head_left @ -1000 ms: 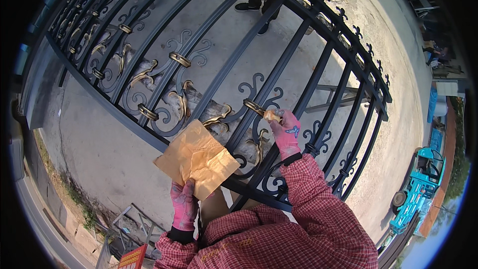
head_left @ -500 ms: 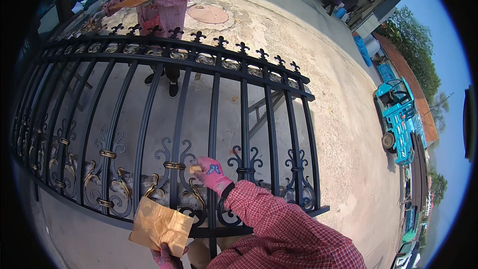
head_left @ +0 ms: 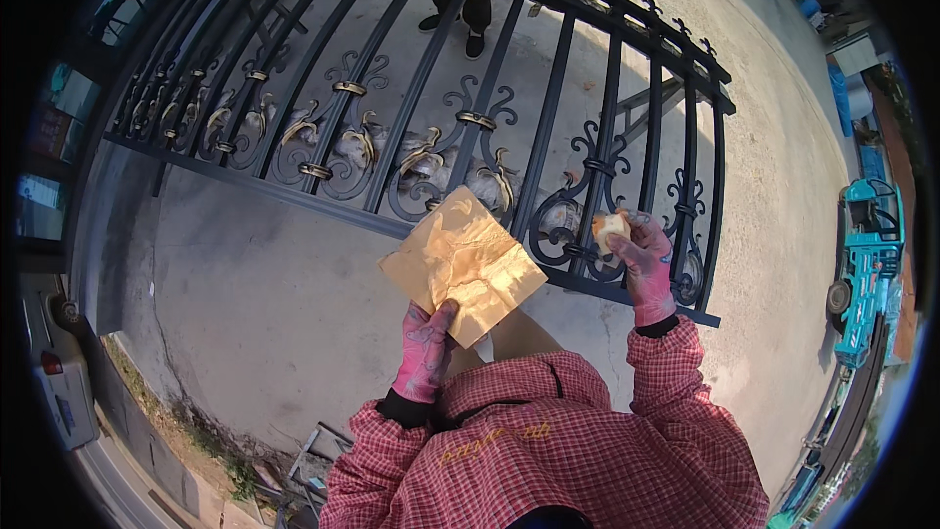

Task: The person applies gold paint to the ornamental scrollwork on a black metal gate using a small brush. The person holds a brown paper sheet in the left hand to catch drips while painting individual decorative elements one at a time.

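My left hand [head_left: 426,353], in a pink glove, is closed on the lower edge of a square card coated in gold paint [head_left: 470,269]. The card is creased and shiny in the middle. My right hand [head_left: 646,264], also gloved in pink, pinches a small sponge [head_left: 611,232], pale with orange-gold stains. That hand hovers in front of the right end of a black iron fence panel [head_left: 543,147]. Gold coats the collar [head_left: 477,120] and leaf tips on several scrolls. The scrolls nearest the sponge [head_left: 599,167] look plain black.
Across the panel a person stands, legs [head_left: 460,8] and dark shoes showing. A trestle support [head_left: 646,108] shows behind the bars. A turquoise three-wheeled truck [head_left: 871,269] is parked at right, a light-coloured vehicle [head_left: 61,372] at lower left. A metal frame [head_left: 318,465] stands beside me.
My right hand has drawn back from the gold-collared scroll with the sponge. The card in my left hand is now held up in front of me. My view has shifted down.
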Available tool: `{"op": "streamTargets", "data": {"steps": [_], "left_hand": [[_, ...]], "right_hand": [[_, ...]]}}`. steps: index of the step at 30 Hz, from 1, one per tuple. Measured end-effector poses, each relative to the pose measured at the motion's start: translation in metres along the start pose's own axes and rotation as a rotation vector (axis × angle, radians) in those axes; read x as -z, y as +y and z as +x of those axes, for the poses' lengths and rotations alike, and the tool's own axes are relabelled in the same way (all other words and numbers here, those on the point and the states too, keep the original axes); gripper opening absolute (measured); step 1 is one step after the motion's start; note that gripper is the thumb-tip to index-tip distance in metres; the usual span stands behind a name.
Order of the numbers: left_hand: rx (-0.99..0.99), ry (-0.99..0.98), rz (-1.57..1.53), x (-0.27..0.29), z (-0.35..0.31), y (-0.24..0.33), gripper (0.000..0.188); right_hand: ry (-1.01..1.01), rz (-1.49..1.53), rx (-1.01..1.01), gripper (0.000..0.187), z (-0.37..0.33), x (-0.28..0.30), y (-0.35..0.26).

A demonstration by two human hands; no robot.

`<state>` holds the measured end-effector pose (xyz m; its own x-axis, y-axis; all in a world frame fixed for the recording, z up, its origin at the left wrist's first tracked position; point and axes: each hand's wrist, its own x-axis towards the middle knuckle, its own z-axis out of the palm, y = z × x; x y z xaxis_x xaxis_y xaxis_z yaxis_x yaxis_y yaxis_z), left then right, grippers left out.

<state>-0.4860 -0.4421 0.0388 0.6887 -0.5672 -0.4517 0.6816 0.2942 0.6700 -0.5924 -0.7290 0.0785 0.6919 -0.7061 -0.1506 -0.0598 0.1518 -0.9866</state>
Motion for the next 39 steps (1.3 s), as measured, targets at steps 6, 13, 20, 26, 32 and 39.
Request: {"op": "streamTargets", "data": {"steps": [6, 13, 20, 26, 32, 39], "left_hand": [[0.115, -0.013, 0.001, -0.01, -0.036, 0.01, 0.049], [0.1, 0.023, 0.07, -0.021, -0.046, -0.011, 0.047], [0.022, 0.008, 0.026, -0.053, -0.035, -0.043, 0.041], [0.017, 0.052, 0.061, -0.093, -0.022, -0.074, 0.042], [-0.014, 0.212, -0.039, -0.117, -0.03, -0.084, 0.044], [-0.117, 0.38, -0.012, -0.121, -0.054, -0.093, 0.057]], "right_hand": [[-0.257, -0.23, 0.094, 0.038, -0.045, -0.058, -0.032], [-0.549, -1.003, 0.566, 0.04, -0.052, -0.081, -0.008], [-0.695, -1.034, 0.553, 0.034, -0.032, -0.043, -0.012], [-0.658, -0.867, 0.549, 0.031, -0.003, 0.014, -0.029], [-0.486, -0.756, 0.351, 0.033, 0.045, 0.099, -0.013], [-0.192, -0.386, 0.059, 0.033, 0.119, 0.179, 0.079]]}}
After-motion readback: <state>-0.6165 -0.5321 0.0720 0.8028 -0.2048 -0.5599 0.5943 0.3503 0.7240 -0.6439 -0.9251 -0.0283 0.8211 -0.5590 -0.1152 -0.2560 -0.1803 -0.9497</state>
